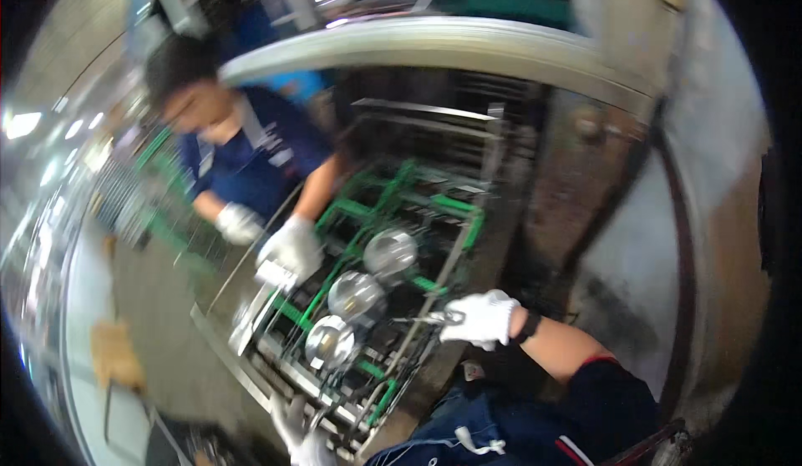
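My right hand (480,320), in a white glove, is closed round a slim metal tool (430,319) whose thin tip points left over the rack; motion blur hides its exact kind. My left hand (296,437), also gloved, is at the near corner of the green and metal rack (474,225), and its fingers are smeared by motion. Three shiny round metal pieces sit in a slanting row on the rack: a near one (330,342), a middle one (355,296) and a far one (391,253).
A co-worker (251,153) in dark blue stands at the rack's left side, white-gloved hands (291,249) over its edge near a bright metal piece (274,275). A thick pale beam (418,42) crosses behind the rack. A grey panel (626,249) stands at right.
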`<state>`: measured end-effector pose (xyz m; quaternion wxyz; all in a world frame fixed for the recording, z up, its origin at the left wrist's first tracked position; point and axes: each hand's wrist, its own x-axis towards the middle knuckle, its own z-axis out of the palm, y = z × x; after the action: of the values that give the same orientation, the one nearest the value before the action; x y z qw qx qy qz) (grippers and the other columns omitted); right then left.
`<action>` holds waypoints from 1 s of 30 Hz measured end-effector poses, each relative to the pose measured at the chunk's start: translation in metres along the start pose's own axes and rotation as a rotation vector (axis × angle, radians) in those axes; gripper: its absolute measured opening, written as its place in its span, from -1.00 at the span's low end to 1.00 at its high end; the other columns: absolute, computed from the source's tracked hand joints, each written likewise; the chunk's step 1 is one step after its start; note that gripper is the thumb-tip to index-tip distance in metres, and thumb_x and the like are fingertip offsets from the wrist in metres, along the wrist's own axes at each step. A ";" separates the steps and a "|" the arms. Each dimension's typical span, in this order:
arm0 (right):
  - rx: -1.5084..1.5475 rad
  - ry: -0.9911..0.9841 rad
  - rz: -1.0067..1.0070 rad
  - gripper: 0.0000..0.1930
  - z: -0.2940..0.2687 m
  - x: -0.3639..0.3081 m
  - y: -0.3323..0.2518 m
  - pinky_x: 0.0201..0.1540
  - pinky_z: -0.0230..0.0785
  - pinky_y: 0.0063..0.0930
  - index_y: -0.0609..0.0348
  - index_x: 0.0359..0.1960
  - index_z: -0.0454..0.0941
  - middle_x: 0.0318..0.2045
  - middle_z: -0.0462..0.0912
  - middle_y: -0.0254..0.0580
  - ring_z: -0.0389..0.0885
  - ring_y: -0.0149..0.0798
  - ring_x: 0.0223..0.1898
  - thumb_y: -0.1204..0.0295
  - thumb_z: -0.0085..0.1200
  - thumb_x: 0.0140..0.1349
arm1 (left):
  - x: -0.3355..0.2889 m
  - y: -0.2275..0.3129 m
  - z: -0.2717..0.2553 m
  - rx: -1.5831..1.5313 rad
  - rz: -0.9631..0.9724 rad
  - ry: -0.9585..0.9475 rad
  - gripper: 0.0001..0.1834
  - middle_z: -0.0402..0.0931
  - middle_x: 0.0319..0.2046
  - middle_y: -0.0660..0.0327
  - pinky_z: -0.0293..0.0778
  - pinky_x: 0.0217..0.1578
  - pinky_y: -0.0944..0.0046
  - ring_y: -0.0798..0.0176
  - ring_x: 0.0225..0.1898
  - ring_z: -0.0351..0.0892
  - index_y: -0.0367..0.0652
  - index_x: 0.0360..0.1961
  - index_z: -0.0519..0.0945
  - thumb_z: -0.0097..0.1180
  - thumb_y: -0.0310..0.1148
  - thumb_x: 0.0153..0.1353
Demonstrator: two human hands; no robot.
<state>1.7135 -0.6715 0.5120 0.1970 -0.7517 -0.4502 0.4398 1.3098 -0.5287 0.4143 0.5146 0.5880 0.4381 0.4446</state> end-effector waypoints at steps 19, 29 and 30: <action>-0.005 1.912 0.109 -0.34 -0.203 -0.101 0.205 0.00 0.52 -0.41 0.20 0.20 0.55 -0.16 0.76 -0.20 0.71 -0.33 -0.18 0.12 0.46 0.12 | -0.026 0.097 0.047 0.113 -0.332 0.024 -0.13 0.26 0.42 -0.12 0.54 0.05 -0.03 -0.21 0.25 0.43 0.15 0.58 0.01 0.07 -0.31 0.27; 0.474 0.543 0.748 -0.67 -0.077 -0.048 0.249 -0.40 0.51 -0.26 0.26 -0.15 0.66 -0.42 0.72 -0.09 0.68 -0.17 -0.47 0.33 0.38 0.14 | -0.013 0.060 0.022 0.167 -0.272 0.007 0.12 0.18 0.46 0.02 0.19 0.39 0.02 0.01 0.43 0.23 0.07 0.59 -0.01 0.01 -0.80 -0.04; 0.629 0.577 0.652 -0.76 -0.070 -0.044 0.244 -0.62 0.35 -0.37 0.19 -0.31 0.66 -0.58 0.62 -0.24 0.51 -0.35 -0.67 0.32 0.42 0.11 | -0.014 0.061 0.023 0.162 -0.220 -0.031 0.12 0.07 0.51 0.02 0.19 0.40 0.01 -0.02 0.44 0.24 0.01 0.59 -0.03 0.00 -0.81 -0.05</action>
<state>1.8857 -0.8285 0.4017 0.3818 -0.8475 0.0326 0.3673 1.3327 -0.5529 0.4725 0.5176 0.5828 0.5265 0.3393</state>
